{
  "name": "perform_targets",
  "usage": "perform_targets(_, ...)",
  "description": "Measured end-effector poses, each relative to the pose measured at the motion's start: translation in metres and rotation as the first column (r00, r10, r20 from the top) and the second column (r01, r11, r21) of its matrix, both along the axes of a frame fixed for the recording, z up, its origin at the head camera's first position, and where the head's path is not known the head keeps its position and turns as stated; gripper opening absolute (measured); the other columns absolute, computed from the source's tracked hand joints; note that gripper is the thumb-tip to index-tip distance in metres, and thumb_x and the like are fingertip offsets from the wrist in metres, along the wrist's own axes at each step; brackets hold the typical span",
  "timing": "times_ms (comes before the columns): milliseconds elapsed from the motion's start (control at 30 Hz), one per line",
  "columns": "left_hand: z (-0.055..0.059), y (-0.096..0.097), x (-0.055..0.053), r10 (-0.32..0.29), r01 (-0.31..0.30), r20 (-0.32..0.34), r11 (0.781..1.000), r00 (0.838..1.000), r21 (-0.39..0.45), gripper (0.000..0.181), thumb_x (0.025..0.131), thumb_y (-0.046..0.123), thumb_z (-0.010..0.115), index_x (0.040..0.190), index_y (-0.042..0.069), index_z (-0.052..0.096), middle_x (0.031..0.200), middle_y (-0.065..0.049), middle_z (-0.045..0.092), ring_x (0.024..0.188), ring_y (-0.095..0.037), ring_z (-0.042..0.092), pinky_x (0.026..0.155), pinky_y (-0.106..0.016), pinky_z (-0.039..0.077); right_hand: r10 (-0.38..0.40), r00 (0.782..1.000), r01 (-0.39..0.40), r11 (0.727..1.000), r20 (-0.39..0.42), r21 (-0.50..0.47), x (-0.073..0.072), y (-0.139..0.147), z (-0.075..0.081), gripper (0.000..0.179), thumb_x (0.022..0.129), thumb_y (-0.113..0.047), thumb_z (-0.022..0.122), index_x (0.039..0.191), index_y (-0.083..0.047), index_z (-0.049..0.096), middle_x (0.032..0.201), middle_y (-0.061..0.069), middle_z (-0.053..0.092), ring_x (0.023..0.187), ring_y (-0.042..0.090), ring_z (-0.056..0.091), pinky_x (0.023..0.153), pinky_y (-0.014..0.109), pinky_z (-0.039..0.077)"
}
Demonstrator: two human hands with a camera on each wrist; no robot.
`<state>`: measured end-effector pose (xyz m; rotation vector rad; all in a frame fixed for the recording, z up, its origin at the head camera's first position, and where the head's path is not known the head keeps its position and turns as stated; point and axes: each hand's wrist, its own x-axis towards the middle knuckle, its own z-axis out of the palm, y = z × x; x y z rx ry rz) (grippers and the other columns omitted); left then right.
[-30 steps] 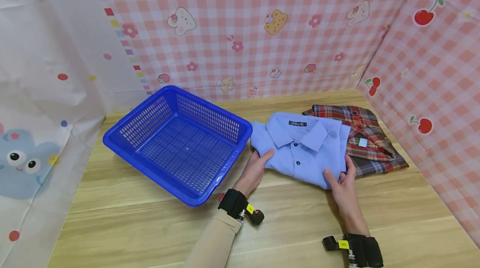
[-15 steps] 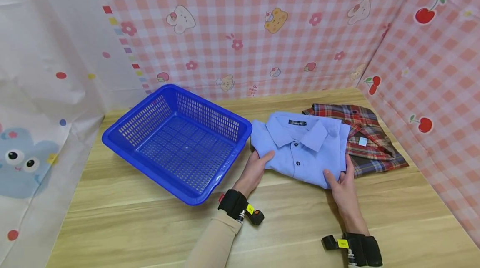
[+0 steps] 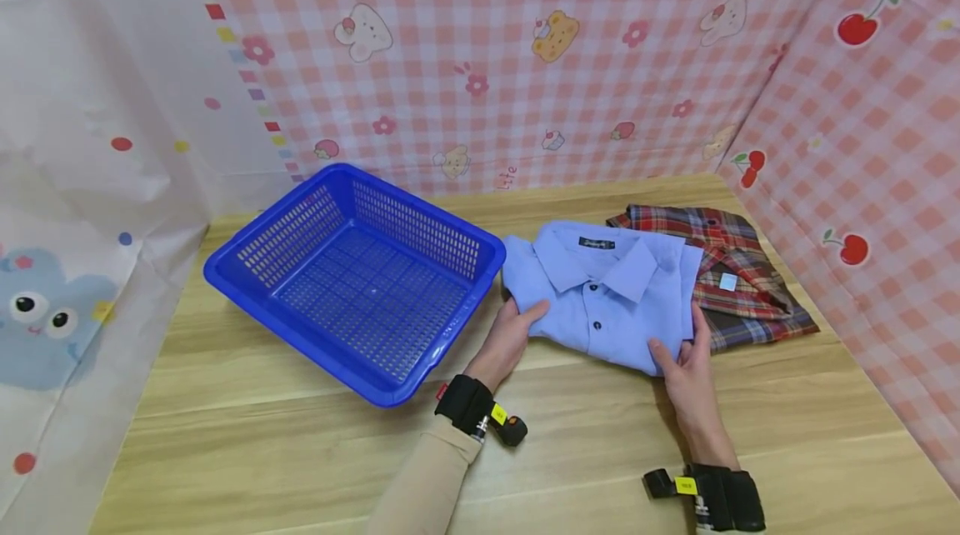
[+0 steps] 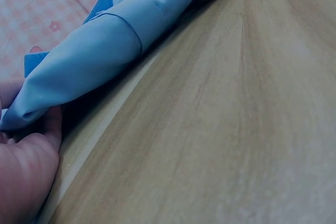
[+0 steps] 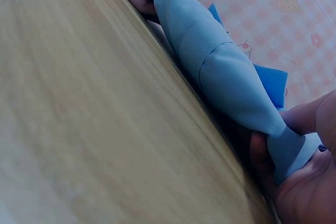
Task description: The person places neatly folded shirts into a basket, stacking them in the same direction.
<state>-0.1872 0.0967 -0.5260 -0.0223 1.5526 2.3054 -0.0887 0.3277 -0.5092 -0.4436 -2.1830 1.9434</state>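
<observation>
Fingers pinch blue shirt — left hand eight o'clock, right hand four; basket at nine. Step: likely securing grip — next move calls for level two-handed lift.

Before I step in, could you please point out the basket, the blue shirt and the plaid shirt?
Basket [image 3: 373, 298], head view: on its bare bottom.
Blue shirt [image 3: 596, 307], head view: on its front placket.
Plaid shirt [image 3: 752, 278], head view: on its uncovered part.

Basket on the table is at 9 o'clock from the front shirt, left hand at that shirt's 8, right hand around 4. Other shirt's at 3, partly hidden behind it.
</observation>
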Motion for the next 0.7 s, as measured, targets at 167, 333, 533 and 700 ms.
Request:
perform_targets(167, 0.0011, -0.0012, -0.0001, -0.006, 0.006, 0.011, 1.000, 1.000, 0.001, 0.060, 0.101, 0.009, 0.060, 0.154, -0.006, 0.036, 0.155, -0.022, 0.045, 0.143, -0.032, 0.045, 0.122, -0.041, 0.035, -0.002, 1.000, 0.001, 1.000, -0.030, -0.018, -0.0015, -0.0011, -0.0016, 0.085, 0.104, 0.002, 0.053, 0.167, -0.020, -0.001, 0.163, 0.021, 0.023, 0.121, 0.004, 0.045, 0.090, 0.005, 0.043)
perform_targets(333, 0.0025, -0.0011, -0.0011, -0.011, 0.009, 0.040, 0.999, 0.999, 0.034, 0.058, 0.102, 0.008, 0.059, 0.154, -0.005, 0.036, 0.154, -0.022, 0.047, 0.141, -0.031, 0.047, 0.122, -0.042, 0.035, 0.005, 0.998, -0.007, 0.999, -0.069, -0.033, -0.0019, -0.0017, 0.0001, 0.086, 0.103, 0.006, 0.053, 0.167, -0.019, 0.002, 0.169, 0.015, 0.013, 0.129, 0.010, 0.042, 0.093, 0.007, 0.042)
perform_targets(533, 0.0049, -0.0024, -0.0033, -0.036, 0.033, 0.065, 0.999, 0.997, 0.037, 0.058, 0.103, 0.007, 0.058, 0.154, -0.004, 0.035, 0.155, -0.021, 0.046, 0.143, -0.033, 0.045, 0.123, -0.042, 0.034, 0.032, 0.993, -0.035, 0.999, -0.111, -0.033, -0.0018, -0.0017, 0.0016, 0.085, 0.102, 0.008, 0.053, 0.167, -0.019, 0.004, 0.171, 0.013, 0.008, 0.136, 0.015, 0.037, 0.098, 0.008, 0.040)
perform_targets(700, 0.0069, -0.0022, -0.0035, -0.048, 0.047, 0.043, 0.999, 0.998, 0.022, 0.059, 0.102, 0.007, 0.058, 0.155, -0.004, 0.034, 0.157, -0.021, 0.045, 0.146, -0.033, 0.042, 0.124, -0.041, 0.031, 0.040, 0.992, -0.046, 0.997, -0.117, -0.055, -0.0018, 0.0006, 0.0021, 0.084, 0.103, 0.008, 0.052, 0.167, -0.020, 0.005, 0.171, 0.012, 0.009, 0.140, 0.019, 0.036, 0.100, 0.009, 0.040)
